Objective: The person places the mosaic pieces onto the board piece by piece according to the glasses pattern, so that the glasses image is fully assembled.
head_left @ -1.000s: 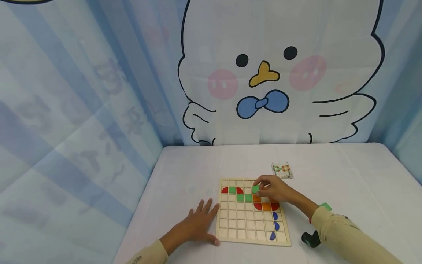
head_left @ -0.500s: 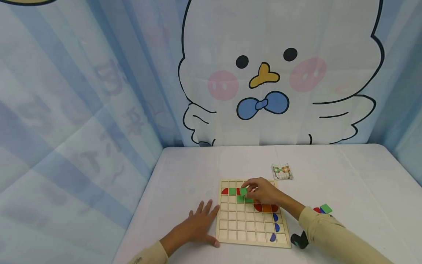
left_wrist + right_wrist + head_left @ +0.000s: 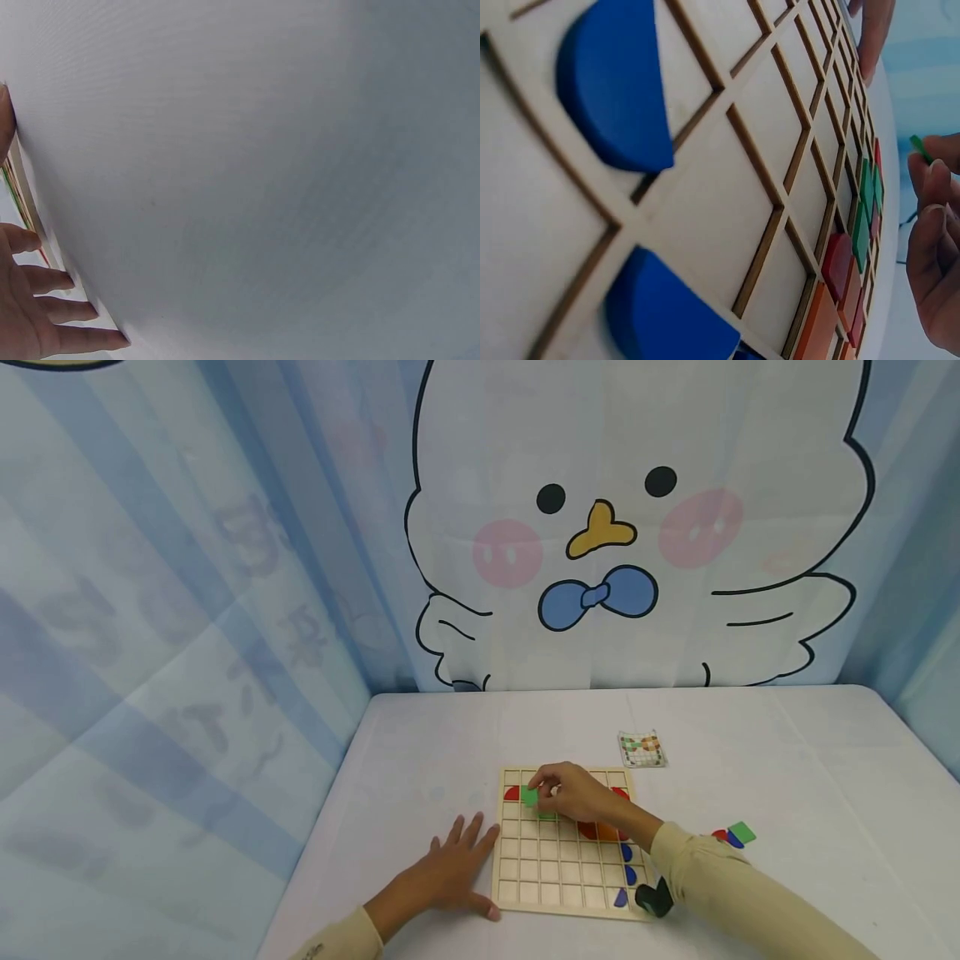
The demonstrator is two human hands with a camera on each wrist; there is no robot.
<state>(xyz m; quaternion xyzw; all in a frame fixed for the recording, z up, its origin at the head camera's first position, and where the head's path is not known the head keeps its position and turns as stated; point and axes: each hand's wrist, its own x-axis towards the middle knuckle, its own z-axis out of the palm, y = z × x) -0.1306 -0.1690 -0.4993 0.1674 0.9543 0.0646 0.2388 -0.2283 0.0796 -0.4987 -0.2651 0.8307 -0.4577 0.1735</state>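
A wooden grid board (image 3: 570, 911) lies on the table with coloured tiles in its upper rows and right side. My right hand (image 3: 576, 793) is over the upper left of the grid, pinching a green square tile (image 3: 921, 148) between thumb and fingers. It hides part of the upper rows. A red rounded tile (image 3: 512, 793) sits just left of it. Orange tiles (image 3: 816, 326) and red ones lie under the forearm, and blue half-round tiles (image 3: 619, 86) run down the right side. My left hand (image 3: 453, 866), fingers spread, rests on the table against the board's left edge.
Behind the board lies a small pattern card (image 3: 642, 750). Loose pieces, including a green square (image 3: 742, 832), lie to the right past the sleeve. A dark device (image 3: 654, 898) under the right forearm overlaps the board's lower right corner. A printed curtain (image 3: 600, 652) hangs behind the table.
My right hand has moved left across the upper rows with the green tile. The loose pieces on the right have come out from behind the sleeve. My left hand has stayed put.
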